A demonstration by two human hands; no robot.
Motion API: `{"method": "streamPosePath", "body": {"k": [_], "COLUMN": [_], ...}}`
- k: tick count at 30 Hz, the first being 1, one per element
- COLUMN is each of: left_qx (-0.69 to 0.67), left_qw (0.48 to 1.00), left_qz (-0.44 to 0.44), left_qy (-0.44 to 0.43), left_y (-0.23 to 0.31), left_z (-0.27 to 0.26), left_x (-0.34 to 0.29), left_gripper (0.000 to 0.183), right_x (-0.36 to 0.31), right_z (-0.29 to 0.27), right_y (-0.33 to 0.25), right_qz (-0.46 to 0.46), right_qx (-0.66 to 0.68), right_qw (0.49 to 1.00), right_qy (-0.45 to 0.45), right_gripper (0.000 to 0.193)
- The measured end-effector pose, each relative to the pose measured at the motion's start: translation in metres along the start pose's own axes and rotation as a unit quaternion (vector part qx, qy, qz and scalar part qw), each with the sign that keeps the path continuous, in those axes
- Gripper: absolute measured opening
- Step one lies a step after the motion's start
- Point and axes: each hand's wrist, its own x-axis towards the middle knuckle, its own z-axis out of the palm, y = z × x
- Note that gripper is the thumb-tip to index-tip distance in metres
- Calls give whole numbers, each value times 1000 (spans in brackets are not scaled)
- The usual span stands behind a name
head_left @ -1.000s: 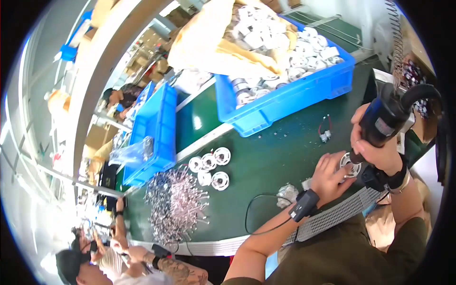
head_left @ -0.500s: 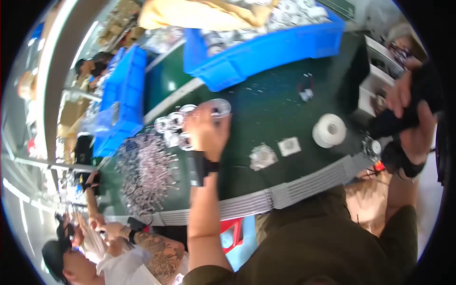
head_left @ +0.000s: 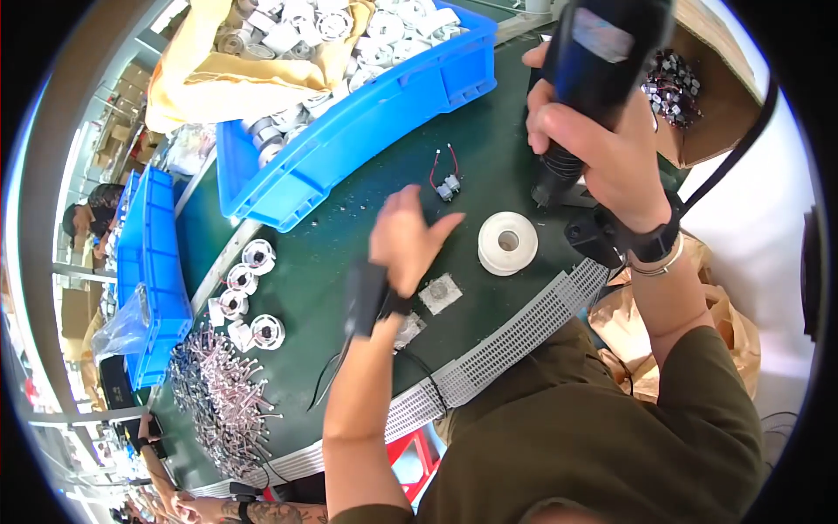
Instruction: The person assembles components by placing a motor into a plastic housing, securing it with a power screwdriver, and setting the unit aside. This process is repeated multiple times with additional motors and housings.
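My right hand is wrapped round a black electric screwdriver, its ribbed nose pointing down over the green table at the right. My left hand is empty, slightly blurred, thumb apart from its fingers, above the middle of the table. Near its fingertips lies a small grey-white part with red wires. A white spool-like ring sits between my hands. Closer to me is a square whitish piece, with a second pale piece partly hidden by my left wrist.
Several white round housings stand left of my left hand, beyond a heap of wired parts. A blue bin of white parts occupies the back; another blue bin is farther left. An open cardboard box stands right.
My left hand has come away from the round white housings and moved right, now empty. My right hand has come up into clear view with the screwdriver. The view has shifted.
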Motion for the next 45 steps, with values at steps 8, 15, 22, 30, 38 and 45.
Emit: {"method": "streamPosePath", "body": {"k": [8, 15, 22, 30, 38, 45], "left_qx": [-65, -517, -111, -50, 256, 323], "left_qw": [996, 828, 954, 934, 930, 941], "left_qz": [-58, -193, 204, 79, 220, 104], "left_qy": [6, 102, 188, 345, 145, 13], "left_y": [-26, -10, 52, -39, -78, -91], "left_z": [36, -9, -61, -118, -100, -30], "left_x": [15, -1, -24, 53, 251, 314], "left_gripper": [26, 15, 27, 12, 24, 41], "right_x": [15, -16, -33, -44, -60, -53], "right_z": [19, 30, 35, 33, 22, 17], "right_y": [17, 26, 26, 47, 67, 54], "right_qz": [-214, -77, 44, 110, 177, 356], "right_qx": [-47, -199, 18, -61, -36, 59], "right_qw": [949, 965, 986, 971, 965, 913], "right_qy": [228, -152, -159, -205, -188, -192], "right_gripper": [46, 31, 21, 23, 24, 23]}}
